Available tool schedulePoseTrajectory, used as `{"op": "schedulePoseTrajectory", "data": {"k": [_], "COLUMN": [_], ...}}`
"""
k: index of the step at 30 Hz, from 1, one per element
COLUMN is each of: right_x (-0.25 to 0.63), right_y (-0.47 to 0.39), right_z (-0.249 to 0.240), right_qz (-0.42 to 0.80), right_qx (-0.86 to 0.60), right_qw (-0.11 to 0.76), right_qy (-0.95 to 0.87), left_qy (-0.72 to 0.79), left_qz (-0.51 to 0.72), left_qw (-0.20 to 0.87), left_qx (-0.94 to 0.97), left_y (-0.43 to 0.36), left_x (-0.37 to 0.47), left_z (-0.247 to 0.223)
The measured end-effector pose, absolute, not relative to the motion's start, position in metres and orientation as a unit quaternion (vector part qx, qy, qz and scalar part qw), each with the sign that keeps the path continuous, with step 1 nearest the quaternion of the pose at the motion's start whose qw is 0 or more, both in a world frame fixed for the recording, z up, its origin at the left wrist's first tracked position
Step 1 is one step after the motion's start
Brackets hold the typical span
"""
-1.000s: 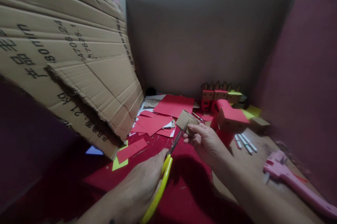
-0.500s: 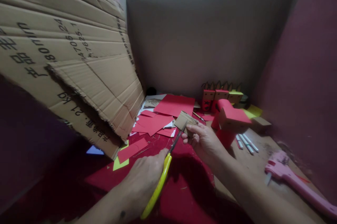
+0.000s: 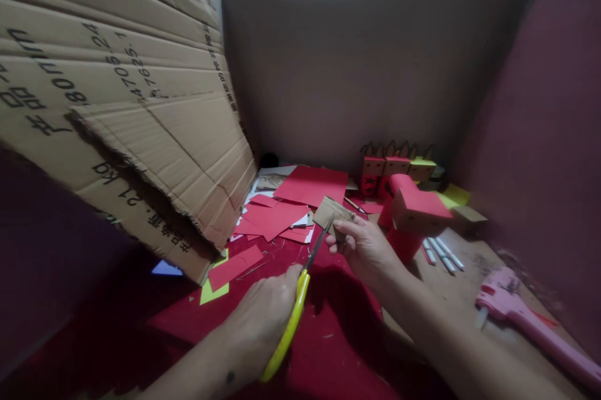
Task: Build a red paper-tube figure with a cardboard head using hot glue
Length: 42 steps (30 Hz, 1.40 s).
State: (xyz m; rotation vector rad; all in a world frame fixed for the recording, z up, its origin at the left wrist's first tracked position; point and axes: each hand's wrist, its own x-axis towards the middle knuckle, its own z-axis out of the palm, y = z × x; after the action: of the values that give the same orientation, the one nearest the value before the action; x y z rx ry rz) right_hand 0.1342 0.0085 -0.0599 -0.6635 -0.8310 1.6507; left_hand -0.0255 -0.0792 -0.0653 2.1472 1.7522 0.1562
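My left hand (image 3: 268, 307) is closed around the yellow handles of a pair of scissors (image 3: 292, 328). The scissors' blades point up and away, their tips meeting a small piece of cardboard (image 3: 323, 212). Pinched between the thumb and fingers of my right hand (image 3: 360, 246), that cardboard is held above the red table. Part of the cardboard is hidden behind my right fingers. Whether the blades are fully together on it, I cannot tell.
Large cardboard sheets (image 3: 188, 156) lean at the left. Red paper (image 3: 312, 184) lies behind my hands. At the right are a red paper-and-cardboard figure (image 3: 417, 206), several markers (image 3: 441, 256) and a pink glue gun (image 3: 516, 309). Smaller box figures (image 3: 397, 166) stand at the back.
The scissors' handles have swung slightly right and up, with my left hand. My right hand keeps its hold on the cardboard. The whole view has shifted a little.
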Motion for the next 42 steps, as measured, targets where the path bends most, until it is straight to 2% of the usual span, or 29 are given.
{"op": "schedulePoseTrajectory", "data": {"k": [13,19,26,33,38,42], "right_x": [0.139,0.137,0.137,0.141,0.137,0.130], "right_y": [0.009,0.006,0.006,0.011,0.001,-0.014], "right_z": [-0.061,-0.060,-0.063,-0.066,-0.066,-0.068], "right_qz": [0.697,0.703,0.696,0.663,0.699,0.732], "right_qx": [-0.277,-0.283,-0.281,-0.321,-0.338,-0.328], "right_qw": [0.550,0.542,0.541,0.585,0.539,0.469], "right_qy": [-0.368,-0.363,-0.379,-0.339,-0.325,-0.369], "left_qy": [0.627,0.687,0.663,0.618,0.594,0.569], "left_qz": [0.173,0.205,0.165,0.249,0.345,0.461], "left_qw": [0.284,0.325,0.284,0.296,0.388,0.384], "left_qx": [0.704,0.616,0.673,0.684,0.614,0.562], "left_y": [-0.084,-0.082,-0.085,-0.093,-0.085,-0.067], "left_x": [-0.022,-0.017,-0.017,-0.039,-0.039,-0.026], "left_z": [-0.062,-0.066,-0.060,-0.066,-0.060,-0.046]}}
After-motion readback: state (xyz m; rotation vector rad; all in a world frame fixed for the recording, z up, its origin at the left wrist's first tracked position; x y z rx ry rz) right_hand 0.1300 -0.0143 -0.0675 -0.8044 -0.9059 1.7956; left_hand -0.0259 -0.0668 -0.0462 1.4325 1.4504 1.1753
